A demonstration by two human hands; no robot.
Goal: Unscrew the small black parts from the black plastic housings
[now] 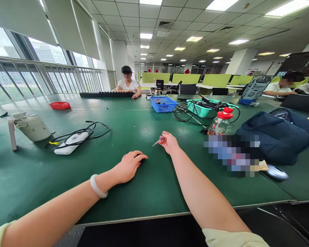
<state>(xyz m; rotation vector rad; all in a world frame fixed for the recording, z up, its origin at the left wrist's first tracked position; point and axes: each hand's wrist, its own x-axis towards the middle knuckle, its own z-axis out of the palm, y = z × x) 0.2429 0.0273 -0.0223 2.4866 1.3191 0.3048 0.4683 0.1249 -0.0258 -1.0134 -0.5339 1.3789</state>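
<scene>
My right hand [168, 141] pinches a thin, pointed metal-looking tool [156, 143] whose tip slants down and left above the green table [154, 185]. Its exact kind is too small to tell. Lower and to the left, my left hand [130, 166] rests on the tabletop with its fingers curled together. A small dark thing [142, 160] shows under those fingers, mostly covered by them. The two hands are a short way apart, with the tool's tip between them.
Left are a white power bank [70, 143] with a black cable, a pale bottle [32, 127] and a red basket [59, 105]. Beyond are a blue basket [163, 104] and a cable-filled green basket [201, 111]. Right stand a red-lidded jar [221, 123] and dark bag [275, 137]. A person sits opposite.
</scene>
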